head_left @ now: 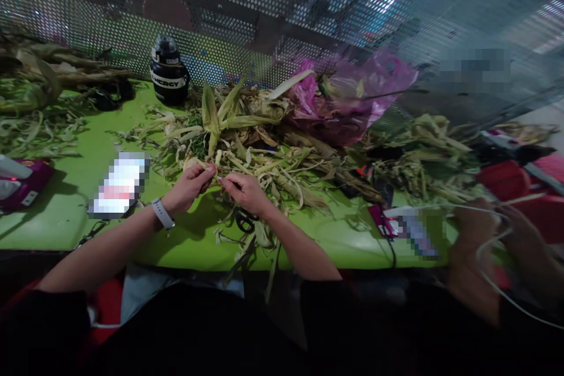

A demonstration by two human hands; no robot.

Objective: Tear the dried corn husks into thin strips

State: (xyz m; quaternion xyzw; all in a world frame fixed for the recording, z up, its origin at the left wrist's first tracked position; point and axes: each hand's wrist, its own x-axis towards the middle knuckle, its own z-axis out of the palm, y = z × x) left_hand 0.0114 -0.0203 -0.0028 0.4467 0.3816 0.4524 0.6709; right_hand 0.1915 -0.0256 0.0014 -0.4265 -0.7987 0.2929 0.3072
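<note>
Looks like your left hand (190,187) and right hand (245,190) pinch one tiny scrap (217,174), can't tell what, right by the pale-green, stringy corn-husk heap (282,180) on the glossy lime-green bench (176,249); keep fingertips close, pressure light.

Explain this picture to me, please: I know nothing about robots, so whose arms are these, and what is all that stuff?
There is no machine arm here, just a person's bare hands. One camera, worn on that person's head, looks forward and down. On the green table lies a heap of leafy husks, with a dark bottle and a pink plastic bag at the back and a lit phone to the left. The left hand and right hand meet at the heap's near edge, fingers curled as if pinching something too small to make out. Another person's arms show at far right.
</note>
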